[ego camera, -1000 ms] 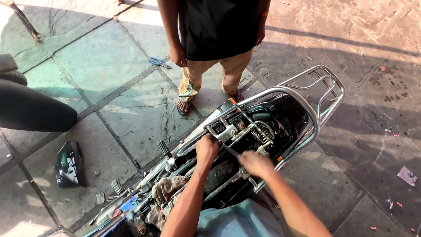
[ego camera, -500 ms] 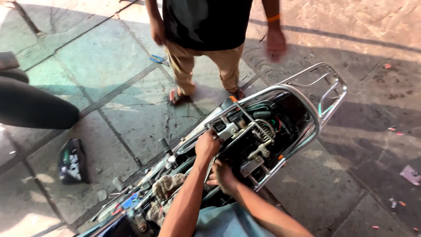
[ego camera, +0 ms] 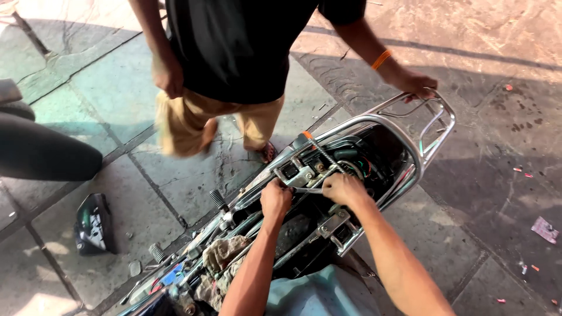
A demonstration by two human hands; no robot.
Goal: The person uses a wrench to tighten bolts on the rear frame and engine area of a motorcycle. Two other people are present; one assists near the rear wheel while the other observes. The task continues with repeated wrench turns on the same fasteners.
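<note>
A motorcycle frame (ego camera: 374, 120) with its seat off runs from lower left to upper right. My left hand (ego camera: 276, 199) grips a frame part near the middle of the open bay. My right hand (ego camera: 342, 188) is closed on a thin metal tool (ego camera: 308, 190) that lies between both hands. Just beyond my hands sit a metal bracket (ego camera: 300, 174), a coiled spring (ego camera: 324, 153) and coloured wires (ego camera: 364, 167). Another person in a black shirt and tan trousers stands across the bike, with one hand (ego camera: 418, 83) on the rear carrier rack (ego camera: 434, 122).
A dirty rag (ego camera: 221, 260) is stuffed into the frame at lower left. A black plastic cover (ego camera: 92, 223) lies on the stone floor at the left. A dark seat or tyre (ego camera: 41, 153) juts in from the left edge. Small scraps of litter (ego camera: 544, 229) dot the floor at the right.
The other person has stepped closer and put a hand on the rear rack. My right hand rose from low in the frame to beside my left hand.
</note>
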